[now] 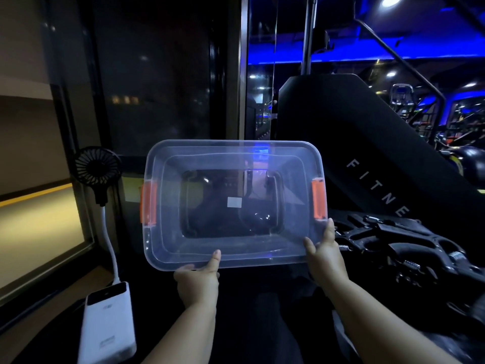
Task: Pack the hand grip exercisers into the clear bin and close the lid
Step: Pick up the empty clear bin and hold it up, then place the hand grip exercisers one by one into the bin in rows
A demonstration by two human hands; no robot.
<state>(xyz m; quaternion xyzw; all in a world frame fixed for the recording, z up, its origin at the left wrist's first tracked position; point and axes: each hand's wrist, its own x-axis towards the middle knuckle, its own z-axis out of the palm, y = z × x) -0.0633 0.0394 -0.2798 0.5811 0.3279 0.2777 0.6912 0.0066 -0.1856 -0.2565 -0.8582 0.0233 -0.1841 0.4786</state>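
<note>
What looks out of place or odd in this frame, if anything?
Nothing looks damaged or spilled. Both hands, left and right, hold the empty clear bin tilted up, mouth toward the camera. The hand grip exercisers lie in a loose heap at right.

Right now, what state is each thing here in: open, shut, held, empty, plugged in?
Clear bin: held up in both hands, tilted toward the camera, nothing visible inside.
Orange latches: one at each end; whether clipped, cannot tell.
Left hand: gripping the bin's near edge.
Right hand: gripping the bin's near right corner.
Hand grip exercisers: piled at right, not yet packed.
Small fan: joined by its white neck to the power bank; spinning or not, cannot tell.
</note>
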